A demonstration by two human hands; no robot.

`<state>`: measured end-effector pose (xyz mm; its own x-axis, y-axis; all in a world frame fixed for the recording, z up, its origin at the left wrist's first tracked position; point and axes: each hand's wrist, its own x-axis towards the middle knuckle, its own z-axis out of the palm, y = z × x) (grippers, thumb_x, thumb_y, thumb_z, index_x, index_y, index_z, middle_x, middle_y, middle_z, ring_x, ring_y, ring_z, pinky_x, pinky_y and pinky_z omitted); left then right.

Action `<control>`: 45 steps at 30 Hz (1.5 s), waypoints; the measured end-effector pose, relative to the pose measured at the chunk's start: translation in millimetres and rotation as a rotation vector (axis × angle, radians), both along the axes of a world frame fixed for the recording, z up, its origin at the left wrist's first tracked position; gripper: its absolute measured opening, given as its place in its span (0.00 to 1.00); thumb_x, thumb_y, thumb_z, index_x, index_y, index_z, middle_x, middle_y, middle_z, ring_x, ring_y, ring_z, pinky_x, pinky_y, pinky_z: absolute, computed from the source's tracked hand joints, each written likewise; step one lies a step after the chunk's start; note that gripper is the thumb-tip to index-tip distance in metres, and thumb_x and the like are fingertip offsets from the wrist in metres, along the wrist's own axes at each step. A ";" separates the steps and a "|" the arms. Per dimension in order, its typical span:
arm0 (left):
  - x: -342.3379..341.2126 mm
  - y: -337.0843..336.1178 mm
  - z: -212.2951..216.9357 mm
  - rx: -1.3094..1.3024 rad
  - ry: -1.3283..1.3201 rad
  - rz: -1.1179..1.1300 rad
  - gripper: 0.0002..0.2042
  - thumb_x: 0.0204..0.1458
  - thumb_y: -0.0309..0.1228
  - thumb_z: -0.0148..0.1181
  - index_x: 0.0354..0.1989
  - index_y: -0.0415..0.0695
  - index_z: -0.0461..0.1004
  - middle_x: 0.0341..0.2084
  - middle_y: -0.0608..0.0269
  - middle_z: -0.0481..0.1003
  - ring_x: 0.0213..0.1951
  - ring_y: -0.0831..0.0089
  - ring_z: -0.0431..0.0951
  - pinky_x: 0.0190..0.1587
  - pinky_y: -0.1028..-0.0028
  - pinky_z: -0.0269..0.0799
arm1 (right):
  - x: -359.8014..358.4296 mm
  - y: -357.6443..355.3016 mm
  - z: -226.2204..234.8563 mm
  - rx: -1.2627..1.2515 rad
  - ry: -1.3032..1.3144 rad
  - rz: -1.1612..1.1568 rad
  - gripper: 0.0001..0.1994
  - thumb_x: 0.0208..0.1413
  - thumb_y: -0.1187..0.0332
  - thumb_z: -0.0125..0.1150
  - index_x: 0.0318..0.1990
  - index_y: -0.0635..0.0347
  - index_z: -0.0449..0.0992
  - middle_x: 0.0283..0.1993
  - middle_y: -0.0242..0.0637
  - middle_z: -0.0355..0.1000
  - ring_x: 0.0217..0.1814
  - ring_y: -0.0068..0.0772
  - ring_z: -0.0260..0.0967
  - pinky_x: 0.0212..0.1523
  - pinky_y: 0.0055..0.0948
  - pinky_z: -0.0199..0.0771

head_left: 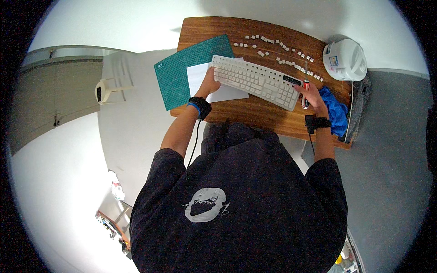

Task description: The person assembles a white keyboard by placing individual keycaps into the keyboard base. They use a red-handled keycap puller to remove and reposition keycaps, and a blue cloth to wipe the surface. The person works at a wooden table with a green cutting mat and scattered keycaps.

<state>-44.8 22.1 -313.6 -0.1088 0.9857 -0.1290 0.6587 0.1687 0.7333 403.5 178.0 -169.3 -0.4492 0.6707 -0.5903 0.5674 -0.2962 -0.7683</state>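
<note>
A white keyboard [257, 81] lies slantwise in front of me, its rear strip bare of keycaps and showing a row of dark spots. My left hand [210, 83] is closed round its left end. At the right end, my right hand [311, 94] has its thumb on the keyboard's top near a dark panel. A screwdriver [306, 83] with a red and black handle passes beneath that hand; whether the fingers also grip it I cannot tell. Under the keyboard's left part is a white paper sheet [196, 78], partly on a green cutting mat [175, 84].
Loose white keycaps [278, 42] stand in uneven rows along the back of the wooden table [202, 27]. A white rounded container [344, 59] stands at the back right corner. Blue cloth [336, 111] lies by the right edge. Left of the table is a cream chair [104, 92].
</note>
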 end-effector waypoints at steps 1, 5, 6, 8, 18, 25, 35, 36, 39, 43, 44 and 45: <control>8.8 5.2 6.4 0.005 -0.073 0.102 0.33 0.46 0.24 0.60 0.64 0.34 0.60 0.60 0.40 0.65 0.63 0.47 0.64 0.66 0.60 0.58 | 5.2 0.5 -2.4 -0.008 0.000 -0.020 0.16 0.57 0.54 0.67 0.39 0.59 0.78 0.30 0.28 0.76 0.31 0.21 0.68 0.34 0.27 0.68; 8.2 12.1 24.0 -0.036 -0.205 0.367 0.35 0.54 0.33 0.64 0.68 0.34 0.55 0.63 0.39 0.64 0.65 0.51 0.64 0.65 0.63 0.61 | 18.0 -0.5 -23.6 0.021 0.137 -0.078 0.14 0.60 0.54 0.65 0.37 0.57 0.78 0.32 0.29 0.76 0.27 0.18 0.69 0.25 0.23 0.70; -4.0 4.6 14.8 -0.058 -0.193 0.408 0.37 0.56 0.36 0.65 0.69 0.33 0.54 0.63 0.39 0.64 0.65 0.53 0.64 0.65 0.64 0.62 | 13.2 1.6 -17.2 0.021 0.134 -0.051 0.14 0.60 0.55 0.65 0.38 0.57 0.78 0.32 0.28 0.76 0.27 0.18 0.70 0.25 0.24 0.71; -0.9 8.8 25.6 -0.144 -0.375 0.520 0.32 0.57 0.37 0.64 0.66 0.34 0.60 0.56 0.45 0.72 0.57 0.60 0.72 0.58 0.67 0.68 | 22.8 4.0 -18.2 0.025 0.054 -0.069 0.15 0.59 0.55 0.66 0.41 0.58 0.77 0.31 0.28 0.76 0.26 0.19 0.70 0.25 0.24 0.72; -14.6 -10.2 99.4 -0.321 -0.749 0.367 0.17 0.61 0.39 0.61 0.51 0.38 0.75 0.36 0.69 0.76 0.33 0.82 0.68 0.35 0.80 0.63 | 52.2 13.0 -84.7 0.102 -0.066 -0.189 0.19 0.61 0.52 0.63 0.34 0.59 0.71 0.22 0.32 0.69 0.22 0.25 0.68 0.18 0.29 0.69; -6.7 -14.3 128.3 -0.266 -1.015 0.395 0.19 0.64 0.43 0.57 0.52 0.38 0.74 0.38 0.69 0.76 0.39 0.81 0.74 0.44 0.78 0.70 | 64.5 17.5 -166.1 0.321 -0.223 -0.100 0.21 0.61 0.49 0.60 0.35 0.63 0.75 0.26 0.42 0.72 0.31 0.36 0.73 0.30 0.37 0.71; -13.4 -23.6 143.2 -0.318 -0.758 0.372 0.16 0.65 0.41 0.54 0.48 0.40 0.76 0.37 0.70 0.76 0.36 0.83 0.74 0.41 0.80 0.72 | 43.5 -4.3 -197.1 0.494 -0.086 -0.092 0.22 0.59 0.57 0.64 0.50 0.68 0.71 0.45 0.45 0.74 0.45 0.39 0.69 0.48 0.37 0.71; -14.2 -27.8 148.2 -0.330 -0.718 0.383 0.16 0.65 0.41 0.54 0.47 0.40 0.76 0.36 0.70 0.76 0.37 0.83 0.74 0.41 0.79 0.72 | 30.2 -17.6 -180.4 0.474 -0.097 -0.089 0.22 0.59 0.57 0.64 0.49 0.68 0.72 0.43 0.45 0.74 0.44 0.39 0.70 0.47 0.38 0.71; -6.0 -30.9 159.4 -0.223 -0.798 0.438 0.17 0.65 0.42 0.54 0.47 0.38 0.76 0.36 0.68 0.77 0.37 0.81 0.75 0.42 0.78 0.73 | 8.8 -27.6 -147.9 0.115 -0.346 -0.059 0.19 0.58 0.57 0.65 0.44 0.66 0.76 0.35 0.44 0.75 0.40 0.40 0.73 0.44 0.39 0.73; 5.1 -25.3 190.2 -0.135 -0.730 0.473 0.19 0.64 0.43 0.55 0.47 0.36 0.77 0.36 0.66 0.77 0.36 0.80 0.73 0.39 0.78 0.70 | 16.0 -29.2 -162.7 0.183 -0.323 0.140 0.20 0.58 0.53 0.64 0.41 0.65 0.78 0.33 0.43 0.77 0.38 0.36 0.76 0.39 0.39 0.74; 9.1 -15.4 187.0 -0.133 -0.798 0.441 0.20 0.64 0.43 0.56 0.47 0.35 0.77 0.36 0.65 0.78 0.36 0.80 0.73 0.39 0.78 0.71 | 46.9 -22.3 -199.7 0.198 -0.287 0.118 0.21 0.58 0.52 0.63 0.41 0.65 0.78 0.34 0.43 0.77 0.38 0.36 0.77 0.39 0.39 0.74; 15.0 -1.9 179.7 -0.123 -0.879 0.394 0.20 0.64 0.43 0.56 0.48 0.35 0.77 0.36 0.65 0.78 0.36 0.80 0.74 0.39 0.78 0.71 | 86.6 -11.0 -229.6 0.225 -0.264 0.091 0.22 0.58 0.50 0.63 0.41 0.64 0.77 0.35 0.44 0.78 0.38 0.37 0.77 0.38 0.40 0.74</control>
<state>-29.8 20.2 -133.9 -0.2440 0.8734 -0.4214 -0.2360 0.3680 0.8994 490.1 167.0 -398.9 -0.3646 0.7614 -0.5361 0.7711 -0.0758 -0.6321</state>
